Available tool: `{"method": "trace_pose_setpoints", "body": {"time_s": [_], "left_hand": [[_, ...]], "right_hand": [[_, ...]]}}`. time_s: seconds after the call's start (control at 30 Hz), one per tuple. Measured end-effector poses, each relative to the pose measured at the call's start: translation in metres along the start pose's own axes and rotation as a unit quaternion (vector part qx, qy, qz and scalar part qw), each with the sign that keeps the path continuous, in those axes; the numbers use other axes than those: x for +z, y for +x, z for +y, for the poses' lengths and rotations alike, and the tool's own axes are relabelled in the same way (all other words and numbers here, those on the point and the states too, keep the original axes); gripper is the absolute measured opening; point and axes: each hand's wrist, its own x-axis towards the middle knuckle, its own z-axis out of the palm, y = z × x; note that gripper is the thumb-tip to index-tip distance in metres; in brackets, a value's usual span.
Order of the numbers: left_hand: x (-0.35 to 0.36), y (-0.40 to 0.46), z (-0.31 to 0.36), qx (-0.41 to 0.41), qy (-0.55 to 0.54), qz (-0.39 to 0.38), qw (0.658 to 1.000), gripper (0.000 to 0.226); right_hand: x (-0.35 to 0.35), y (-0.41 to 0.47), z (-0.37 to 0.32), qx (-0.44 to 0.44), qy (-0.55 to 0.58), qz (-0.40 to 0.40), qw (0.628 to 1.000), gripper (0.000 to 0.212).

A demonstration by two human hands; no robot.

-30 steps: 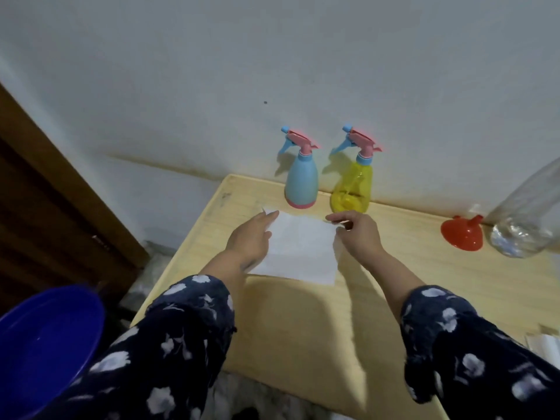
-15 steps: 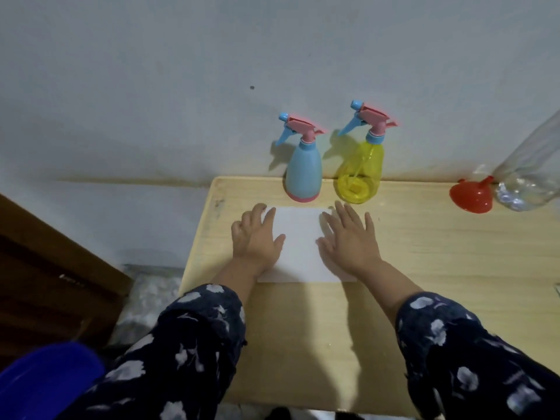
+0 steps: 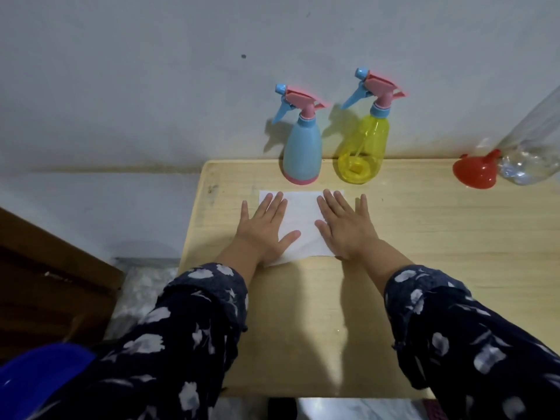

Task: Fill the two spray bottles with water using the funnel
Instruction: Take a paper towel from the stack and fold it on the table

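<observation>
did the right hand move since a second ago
Yes. The right hand was pinching the far right corner of the paper, close to the yellow bottle; now it lies flat on the paper, nearer the person.

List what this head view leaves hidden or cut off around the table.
- Clear plastic bottle: cut off by the right edge; its neck and cap are out of frame.
- Blue basin: only a corner shows at the bottom left; its contents are out of view.
- White sheet: partly covered by the left hand and right hand.
- Blue spray bottle: opaque, so its fill level is unknowable.
- Table: near edge hidden by sleeves.
</observation>
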Motion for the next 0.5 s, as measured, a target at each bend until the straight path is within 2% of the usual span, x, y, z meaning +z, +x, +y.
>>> {"method": "trace_pose_setpoints", "body": {"time_s": [0.27, 0.43, 0.5], "left_hand": [[0.009, -0.044, 0.009, 0.013, 0.011, 0.004, 1.000, 0.064], [0.016, -0.080, 0.024, -0.002, 0.011, -0.009, 1.000, 0.065], [0.018, -0.096, 0.029, -0.005, 0.008, -0.016, 1.000, 0.066]], "right_hand": [[0.003, -0.043, -0.007, -0.031, 0.014, 0.013, 0.999, 0.052], [0.008, -0.079, -0.012, -0.052, 0.009, 0.004, 0.999, 0.053], [0.010, -0.096, -0.014, -0.060, 0.008, -0.004, 0.998, 0.060]]}}
